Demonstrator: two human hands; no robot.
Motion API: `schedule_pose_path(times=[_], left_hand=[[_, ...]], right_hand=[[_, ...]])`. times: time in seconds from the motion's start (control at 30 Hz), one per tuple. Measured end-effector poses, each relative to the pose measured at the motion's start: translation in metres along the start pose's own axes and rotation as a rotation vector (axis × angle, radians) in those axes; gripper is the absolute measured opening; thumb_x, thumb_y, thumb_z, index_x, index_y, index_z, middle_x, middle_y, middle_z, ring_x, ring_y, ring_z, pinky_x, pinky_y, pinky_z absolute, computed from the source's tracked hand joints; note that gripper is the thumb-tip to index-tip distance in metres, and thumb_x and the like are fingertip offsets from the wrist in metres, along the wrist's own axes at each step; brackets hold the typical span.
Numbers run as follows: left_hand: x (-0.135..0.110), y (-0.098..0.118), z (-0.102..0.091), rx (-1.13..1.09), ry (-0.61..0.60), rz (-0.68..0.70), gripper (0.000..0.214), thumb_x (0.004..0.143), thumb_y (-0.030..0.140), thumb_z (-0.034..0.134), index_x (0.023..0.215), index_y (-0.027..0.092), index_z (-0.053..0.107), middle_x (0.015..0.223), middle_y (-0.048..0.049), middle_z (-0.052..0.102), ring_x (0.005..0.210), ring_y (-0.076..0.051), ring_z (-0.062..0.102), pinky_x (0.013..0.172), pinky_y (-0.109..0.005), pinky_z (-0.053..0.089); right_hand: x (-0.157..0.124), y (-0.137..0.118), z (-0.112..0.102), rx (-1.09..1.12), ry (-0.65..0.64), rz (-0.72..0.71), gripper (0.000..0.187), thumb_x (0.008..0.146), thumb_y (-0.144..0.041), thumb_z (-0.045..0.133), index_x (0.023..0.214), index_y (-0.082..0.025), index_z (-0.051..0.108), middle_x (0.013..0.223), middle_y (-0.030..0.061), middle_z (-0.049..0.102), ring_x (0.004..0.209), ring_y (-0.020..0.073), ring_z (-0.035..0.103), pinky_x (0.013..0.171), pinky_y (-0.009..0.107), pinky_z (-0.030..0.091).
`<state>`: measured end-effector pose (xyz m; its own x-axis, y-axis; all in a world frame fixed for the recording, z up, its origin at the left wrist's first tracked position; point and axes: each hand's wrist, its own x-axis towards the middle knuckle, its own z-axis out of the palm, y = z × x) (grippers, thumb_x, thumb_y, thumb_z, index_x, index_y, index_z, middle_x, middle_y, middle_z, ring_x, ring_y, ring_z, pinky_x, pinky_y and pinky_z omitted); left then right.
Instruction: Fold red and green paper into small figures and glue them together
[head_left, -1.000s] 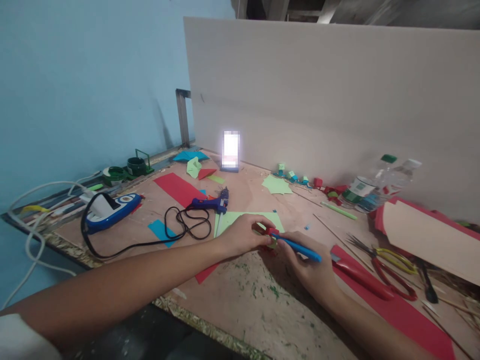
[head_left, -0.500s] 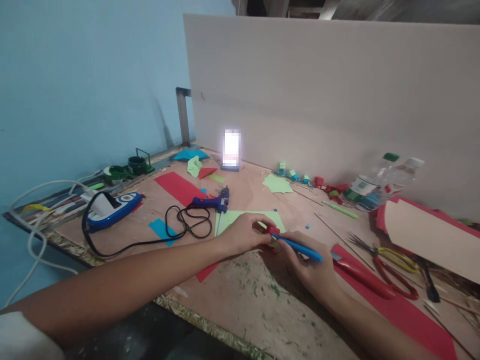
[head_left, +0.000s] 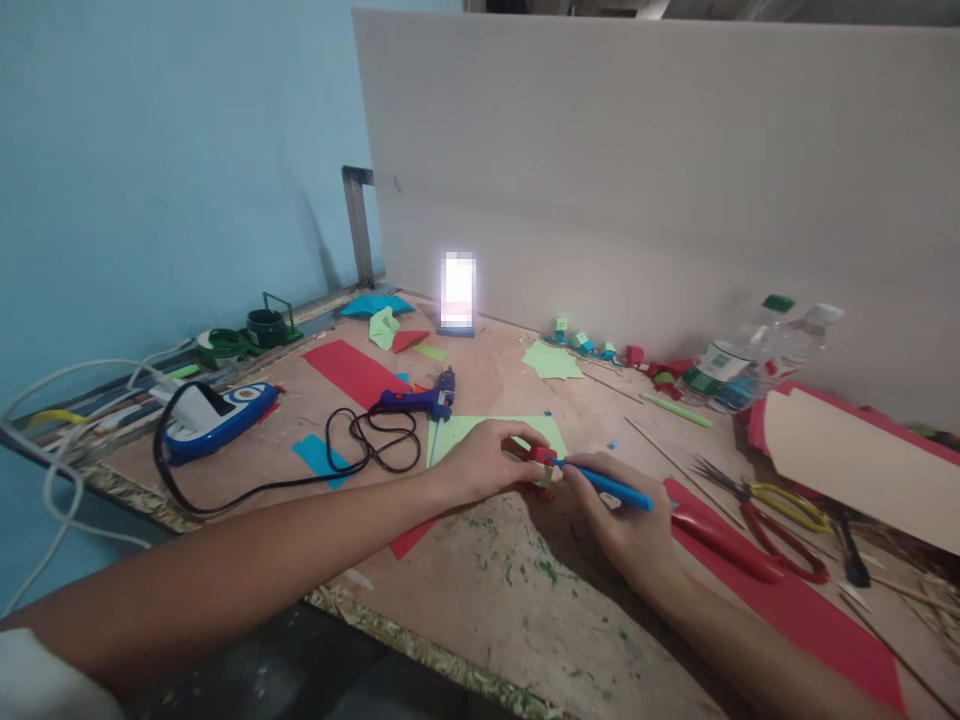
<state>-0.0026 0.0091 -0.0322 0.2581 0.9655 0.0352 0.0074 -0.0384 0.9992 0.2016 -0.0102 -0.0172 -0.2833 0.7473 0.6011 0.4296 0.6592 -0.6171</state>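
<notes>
My left hand (head_left: 491, 455) is closed around a small red paper cube (head_left: 541, 455), with a bit of green paper beneath it partly hidden by the fingers. In my right hand (head_left: 626, 525) is a blue pen (head_left: 609, 486), its tip pointing left and at or very near the cube's side. Whether the tip touches the cube I cannot tell. Under and behind my left hand lies a light green sheet (head_left: 450, 430). A red-handled tool (head_left: 727, 540) rests on a red paper strip (head_left: 810, 625), just right of my right hand.
A purple glue gun (head_left: 416, 402) with a black cord lies left of centre, near a blue-and-white power strip (head_left: 221, 425). Scissors (head_left: 784, 505), plastic bottles (head_left: 716, 370) and a paper stack (head_left: 847, 460) are at right. Small paper figures (head_left: 581, 342) stand along the white board (head_left: 637, 180).
The view has shifted slightly, so most things sit a little further left and higher. My right hand and the pen have drawn slightly right relative to the cube. Both hands keep their hold.
</notes>
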Motion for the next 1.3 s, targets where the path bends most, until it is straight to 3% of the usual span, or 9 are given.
schedule_pose_path(times=[1.3], left_hand=[[-0.0005, -0.0007, 0.0006, -0.027, 0.004, -0.007, 0.026, 0.071, 0.02, 0.085, 0.096, 0.013, 0.079, 0.086, -0.0068, 0.079, 0.08, -0.02, 0.075, 0.067, -0.025, 0.058]], right_hand=[[0.0013, -0.0031, 0.0003, 0.014, 0.013, 0.071, 0.015, 0.093, -0.028, 0.071, 0.082, -0.021, 0.079, 0.078, 0.0046, 0.081, 0.067, 0.0199, 0.075, 0.062, 0.027, 0.058]])
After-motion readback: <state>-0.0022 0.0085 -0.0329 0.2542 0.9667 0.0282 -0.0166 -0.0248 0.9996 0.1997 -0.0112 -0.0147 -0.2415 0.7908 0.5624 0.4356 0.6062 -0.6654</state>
